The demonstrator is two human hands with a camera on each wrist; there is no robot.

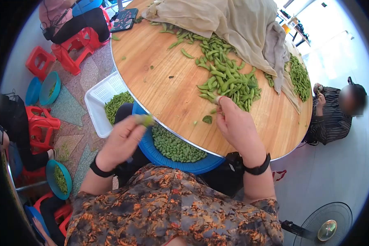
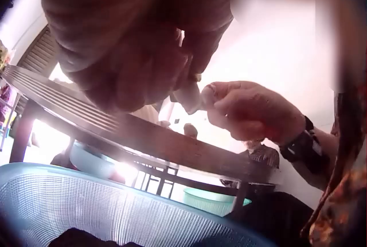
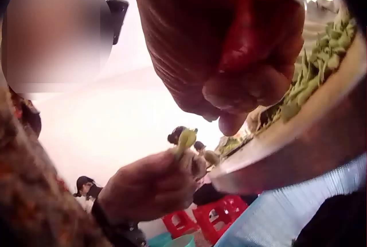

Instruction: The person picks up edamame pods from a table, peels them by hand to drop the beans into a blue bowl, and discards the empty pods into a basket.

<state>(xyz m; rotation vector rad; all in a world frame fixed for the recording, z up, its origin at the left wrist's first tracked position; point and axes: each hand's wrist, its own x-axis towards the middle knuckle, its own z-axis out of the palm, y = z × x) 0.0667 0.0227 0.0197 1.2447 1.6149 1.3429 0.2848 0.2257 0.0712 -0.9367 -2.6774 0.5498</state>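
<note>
Green pods [image 1: 227, 80]: heaped on bench [image 1: 160, 88], axes mixed, just beyond right hand [image 1: 238, 125], the nearer; its fingers narrow, contents cannot be told. Left hand [image 1: 122, 141]: fingers pinching one pod [image 1: 146, 119].

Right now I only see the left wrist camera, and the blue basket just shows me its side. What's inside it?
Observer: From the head view, the blue basket holds lots of shelled green beans.
Operator: Cool! And what's on top of the table? I can only see its edge.
Observer: A heap of green pods lies on the wooden table, some of it by a beige cloth.
Operator: Does the left hand's grip have anything? It's too dark for me.
Observer: Yes. In the right wrist view, the left hand pinches something yellow-green, likely a pod.
</note>
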